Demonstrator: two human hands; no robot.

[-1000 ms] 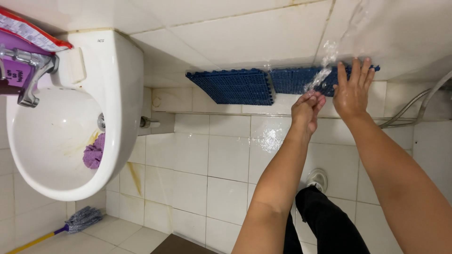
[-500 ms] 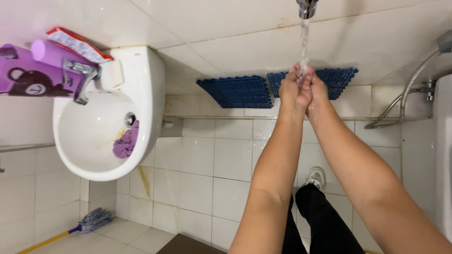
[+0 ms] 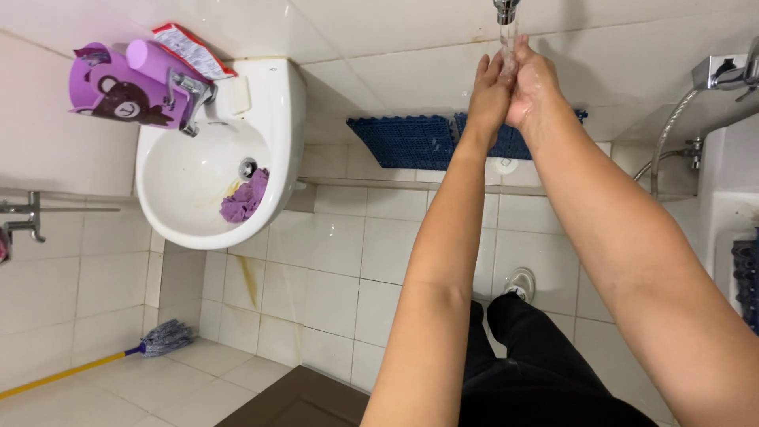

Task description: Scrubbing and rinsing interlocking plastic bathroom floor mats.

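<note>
Hands: left hand [image 3: 489, 95] and right hand [image 3: 532, 85] now pressed palm to palm, grasping nothing | under water stream [image 3: 507, 43] from tap [image 3: 504, 9], top centre | change: moved together since fingers were spread | washing underway | sink [image 3: 207, 170] upper left.

Person's body, head view: two bare arms, dark legwear.

Left hand [image 3: 489, 99] and right hand [image 3: 531, 83]: no gloves, rings, watch or bands visible; surfaces wet and glistening. Forearms uncovered to the frame edge, no sleeves in view. Lower body: plain black trousers [image 3: 545, 372], soft matte fabric, no visible seams, pockets or markings.
</note>
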